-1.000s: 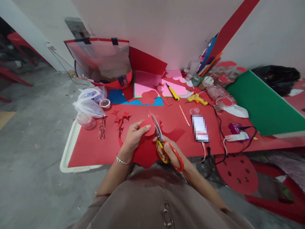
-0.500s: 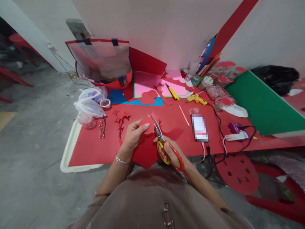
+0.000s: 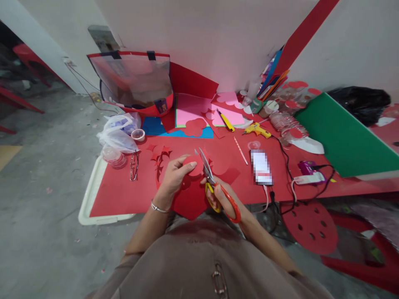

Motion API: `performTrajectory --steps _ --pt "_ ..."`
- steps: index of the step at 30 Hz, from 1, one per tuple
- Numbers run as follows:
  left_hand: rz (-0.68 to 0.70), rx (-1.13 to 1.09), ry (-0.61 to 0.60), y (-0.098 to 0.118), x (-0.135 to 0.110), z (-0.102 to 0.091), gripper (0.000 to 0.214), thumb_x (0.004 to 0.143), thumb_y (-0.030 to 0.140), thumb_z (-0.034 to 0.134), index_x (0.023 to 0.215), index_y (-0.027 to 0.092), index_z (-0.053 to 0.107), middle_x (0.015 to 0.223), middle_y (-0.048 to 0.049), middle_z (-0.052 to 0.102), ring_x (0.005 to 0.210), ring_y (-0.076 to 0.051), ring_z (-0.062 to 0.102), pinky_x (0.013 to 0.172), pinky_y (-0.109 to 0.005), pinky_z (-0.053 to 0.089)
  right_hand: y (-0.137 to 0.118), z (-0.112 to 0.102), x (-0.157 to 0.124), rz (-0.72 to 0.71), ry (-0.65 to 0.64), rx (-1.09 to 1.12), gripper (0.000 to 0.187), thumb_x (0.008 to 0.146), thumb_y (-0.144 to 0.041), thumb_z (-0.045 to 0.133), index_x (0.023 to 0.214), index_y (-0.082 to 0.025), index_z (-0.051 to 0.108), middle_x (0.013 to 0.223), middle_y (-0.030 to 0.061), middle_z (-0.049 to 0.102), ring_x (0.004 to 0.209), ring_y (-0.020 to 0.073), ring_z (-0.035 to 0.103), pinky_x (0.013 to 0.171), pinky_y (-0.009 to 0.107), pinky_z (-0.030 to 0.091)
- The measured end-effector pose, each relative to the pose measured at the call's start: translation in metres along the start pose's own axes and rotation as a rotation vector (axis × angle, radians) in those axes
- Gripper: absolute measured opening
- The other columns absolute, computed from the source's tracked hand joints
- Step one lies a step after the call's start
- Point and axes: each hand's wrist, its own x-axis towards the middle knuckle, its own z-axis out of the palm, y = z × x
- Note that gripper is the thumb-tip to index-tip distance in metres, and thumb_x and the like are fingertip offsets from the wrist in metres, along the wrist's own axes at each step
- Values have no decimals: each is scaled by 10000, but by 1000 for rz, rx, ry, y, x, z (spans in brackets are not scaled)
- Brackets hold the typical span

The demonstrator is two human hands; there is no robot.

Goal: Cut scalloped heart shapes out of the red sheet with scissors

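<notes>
Between the thumb and fingers of my left hand [image 3: 175, 176] is a rounded piece of red paper [image 3: 193, 169]. My right hand [image 3: 218, 195] grips a pair of scissors [image 3: 229, 201] with one orange-red handle and one yellow handle. Their blades point up and away from me along the right edge of the paper, slightly apart. Whether the blades touch the paper is hard to tell. Star-shaped red scraps [image 3: 155, 153] lie just beyond my left hand. Under both hands a larger dark red sheet [image 3: 190, 204] hangs at the table's front edge.
On the red table [image 3: 121, 197] lie a yellow cutter [image 3: 226, 120], a glue gun [image 3: 257, 129], a striped pencil [image 3: 240, 150], a phone [image 3: 261, 167] and eyeglasses [image 3: 134, 166]. A plastic bag [image 3: 118, 131] is at left, a green board [image 3: 346, 137] at right. Cables hang over the front edge.
The scissor blades and the red paper have shifted very slightly. Both hands keep nearly the same place and the same hold.
</notes>
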Motion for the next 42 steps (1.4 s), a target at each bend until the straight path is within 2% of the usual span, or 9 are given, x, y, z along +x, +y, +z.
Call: performTrajectory --steps 17,26,34,42 --pt "40 -37 55 -12 13 -10 219 735 364 921 818 184 828 848 -24 761 741 -135 675 746 -247 552 1 2 4 61 36 53 570 1043 -715 456 1206 -187 598 659 -64 437 468 90 374 431 221 353" --pt "65 48 -57 -8 12 -13 206 817 368 865 910 185 846 1001 -59 777 886 -182 709 831 -280 561 4 -1 9 29 3 -11 602 1046 -730 426 1281 -195 572 718 -38 481 522 113 444 481 248 396" --pt "69 13 0 -13 15 -15 187 781 351 904 873 200 846 953 -40 784 858 -163 710 823 -264 568 1 1 9 64 40 12 612 1027 -747 454 1216 -183 598 662 -56 460 476 100 406 451 233 360" --pt "53 -18 51 -15 18 -14 218 757 386 923 852 210 837 889 -31 781 789 -151 708 785 -266 576 5 -3 7 73 42 4 600 1033 -738 444 1231 -194 604 663 -56 456 478 105 408 460 239 376"
